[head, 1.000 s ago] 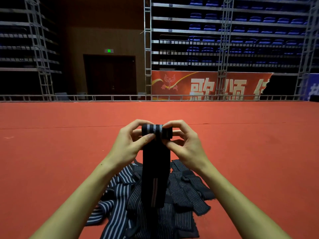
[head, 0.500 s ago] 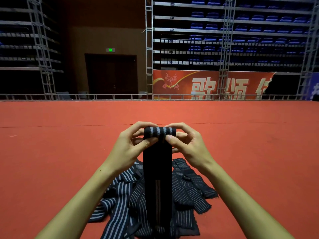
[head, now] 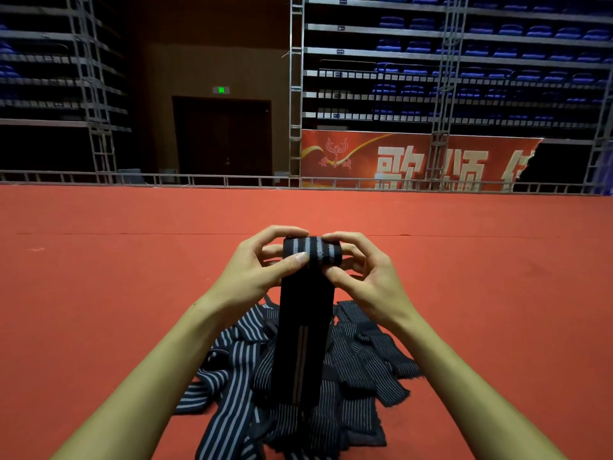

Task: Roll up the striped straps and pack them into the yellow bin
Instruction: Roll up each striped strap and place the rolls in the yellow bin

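A black strap with grey stripes [head: 306,313] is held up in front of me, its top end wound into a small roll [head: 313,250]. My left hand [head: 262,270] pinches the roll's left end between thumb and fingers. My right hand [head: 361,273] pinches its right end the same way. The strap's tail hangs straight down onto a loose pile of striped straps [head: 292,386] lying on the red floor. No yellow bin is in view.
A red carpeted floor [head: 132,293] stretches all around the pile. A low metal railing [head: 199,179] runs along its far edge, with truss towers, a red banner [head: 414,161] and tiers of blue seats behind.
The roll at the strap's top has grown a little thicker as both hands turned it. The hanging tail has shortened slightly. The pile has not moved.
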Demonstrator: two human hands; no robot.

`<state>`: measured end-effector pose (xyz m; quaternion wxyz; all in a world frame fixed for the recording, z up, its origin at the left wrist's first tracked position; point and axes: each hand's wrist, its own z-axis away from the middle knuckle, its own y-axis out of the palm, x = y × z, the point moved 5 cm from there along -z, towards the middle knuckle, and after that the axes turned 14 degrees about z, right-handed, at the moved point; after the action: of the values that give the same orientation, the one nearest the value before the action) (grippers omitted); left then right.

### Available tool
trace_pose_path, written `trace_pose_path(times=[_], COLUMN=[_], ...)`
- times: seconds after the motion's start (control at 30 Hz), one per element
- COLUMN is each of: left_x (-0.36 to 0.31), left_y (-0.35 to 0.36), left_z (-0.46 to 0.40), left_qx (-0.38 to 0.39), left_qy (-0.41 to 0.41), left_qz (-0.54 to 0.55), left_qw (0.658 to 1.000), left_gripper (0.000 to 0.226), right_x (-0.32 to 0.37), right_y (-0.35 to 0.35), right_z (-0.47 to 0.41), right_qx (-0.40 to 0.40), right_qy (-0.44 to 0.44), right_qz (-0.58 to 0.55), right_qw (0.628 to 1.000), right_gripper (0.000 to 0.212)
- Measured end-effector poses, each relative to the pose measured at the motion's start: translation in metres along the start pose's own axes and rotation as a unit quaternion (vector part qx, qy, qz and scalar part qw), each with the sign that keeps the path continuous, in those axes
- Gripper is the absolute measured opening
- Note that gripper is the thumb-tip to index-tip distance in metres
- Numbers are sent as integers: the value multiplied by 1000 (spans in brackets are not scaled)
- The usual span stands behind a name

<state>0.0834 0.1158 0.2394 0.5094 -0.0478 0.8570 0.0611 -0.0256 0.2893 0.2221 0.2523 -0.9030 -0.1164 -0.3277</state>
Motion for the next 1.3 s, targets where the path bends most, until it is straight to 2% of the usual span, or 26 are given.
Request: trace_pose_path(times=[0.17, 0.37, 0.63, 0.93, 1.1, 1.3], left_x=[1, 4, 6, 2, 6, 3], left_y=[-2, -5, 0, 9, 7, 7], left_z=[3, 1, -1, -5, -5, -6], left_qx=[6, -11, -18, -21, -21, -26], left_qy=[24, 12, -31, -71, -109, -82], left_qz=[-20, -38, -27, -14, 54, 65], left_qw=[999, 999, 999, 997, 992, 994], left_gripper=[44, 59, 37, 34, 51, 62], right_x=[-2, -1, 2, -3, -3, -6], right_y=[2, -2, -7, -4, -6, -9], right_z=[1, -2, 2, 3, 8, 9], right_qx=[23, 31, 9, -20, -28, -10], right_qy=[55, 27, -13, -43, -49, -8], right_qz=[-48, -37, -3, 6, 9, 9], right_qw=[997, 999, 1000, 999, 998, 1000], right_gripper=[43, 44, 47, 46, 41, 47])
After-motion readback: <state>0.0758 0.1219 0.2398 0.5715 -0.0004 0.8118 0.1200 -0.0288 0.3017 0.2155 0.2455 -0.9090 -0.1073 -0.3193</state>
